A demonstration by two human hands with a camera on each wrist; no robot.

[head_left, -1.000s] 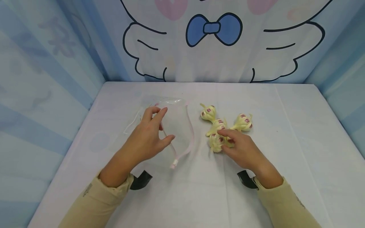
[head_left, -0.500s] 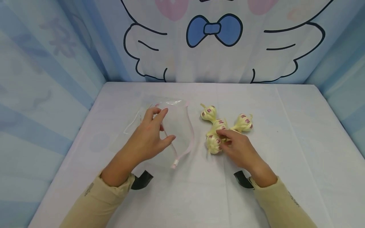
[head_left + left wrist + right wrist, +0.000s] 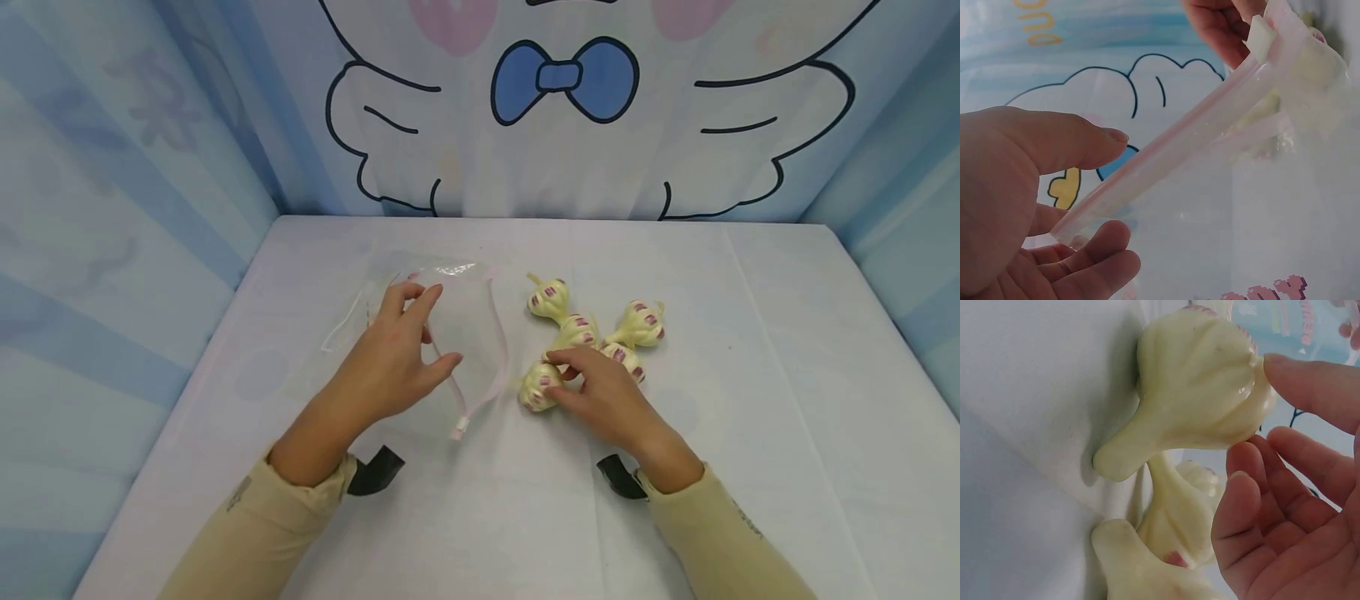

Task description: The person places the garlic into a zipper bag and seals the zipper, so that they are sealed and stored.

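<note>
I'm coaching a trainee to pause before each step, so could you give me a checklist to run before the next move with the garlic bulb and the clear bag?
Right hand: ok, its grip is on the nearest garlic bulb.
Bulb lifted off the table: cannot tell.
Mouth of the clear bag open: ok, it appears to gape.
Left hand steadying the bag: cannot tell; it is at the rim, thumb spread.
Bulb above the bag's mouth: not ok, it is to the right of the bag.
Zip slider out of the way: ok, it sits at the mouth's near end.
</note>
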